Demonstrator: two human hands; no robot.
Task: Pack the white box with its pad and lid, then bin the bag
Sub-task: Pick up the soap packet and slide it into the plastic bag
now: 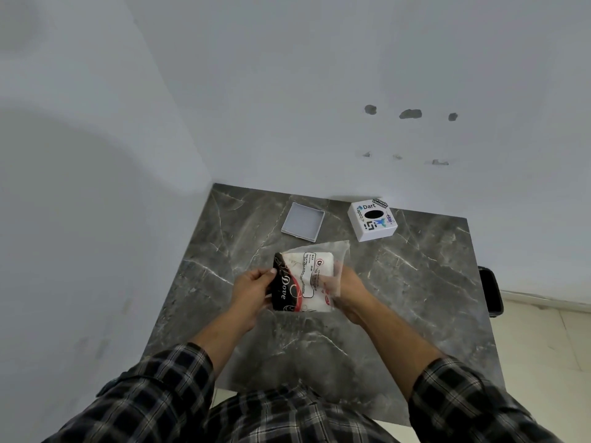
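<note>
A translucent plastic bag (332, 251) is held above the middle of the dark marble table (415, 282). Inside it shows a white box (315, 276) with a black and red "Dove" printed side. My left hand (252, 292) grips the black end of the box at the bag's left opening. My right hand (348, 292) holds the bag's right side, its fingers seen through the plastic. A shallow white tray-like lid (303, 221) lies open side up at the back of the table. No pad is visible.
A white cube (372, 220) with stickers and a round black hole on top stands at the back right, against the wall. A black object (492, 290) sits off the table's right edge. Walls close the table's back and left.
</note>
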